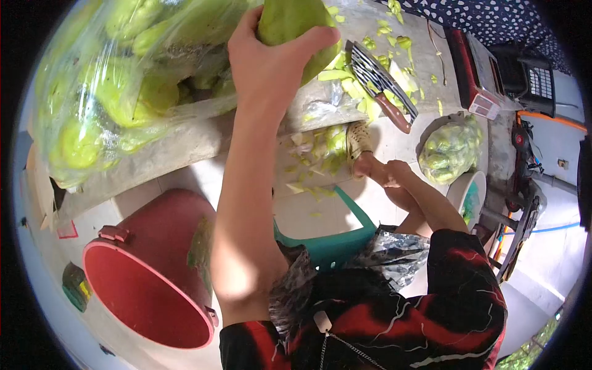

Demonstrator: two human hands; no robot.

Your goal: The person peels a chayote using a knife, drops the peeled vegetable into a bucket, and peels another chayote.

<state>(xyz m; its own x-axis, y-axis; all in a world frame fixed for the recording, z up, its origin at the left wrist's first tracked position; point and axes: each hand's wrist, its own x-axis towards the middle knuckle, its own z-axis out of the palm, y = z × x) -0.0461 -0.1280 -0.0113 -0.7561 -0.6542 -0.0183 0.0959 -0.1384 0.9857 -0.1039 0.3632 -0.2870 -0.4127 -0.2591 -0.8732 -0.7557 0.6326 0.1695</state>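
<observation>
My left hand [271, 71] is stretched out at the top of the view, its fingers and thumb wrapped round a large green fruit [293, 21]. The fruit's top end is cut off by the frame edge. Just right of it, a broad knife [377, 77] with a dark, striped-looking blade and a brown handle lies among pale green peelings [348, 86] on the concrete ledge [203, 135]. My right hand [398, 172] rests by my knee with its fingers curled in; whatever may be inside them is hidden. A big clear plastic bag [111, 86] of green fruit bulges left of my left hand.
A red bin [148, 271] lies tipped at lower left. Beneath me is a green plastic stool [327, 243]. Peelings litter the floor near my sandalled foot [357, 142]. Rightward are another bag of fruit [453, 148], a pale bucket [465, 191] and a black crate [536, 83].
</observation>
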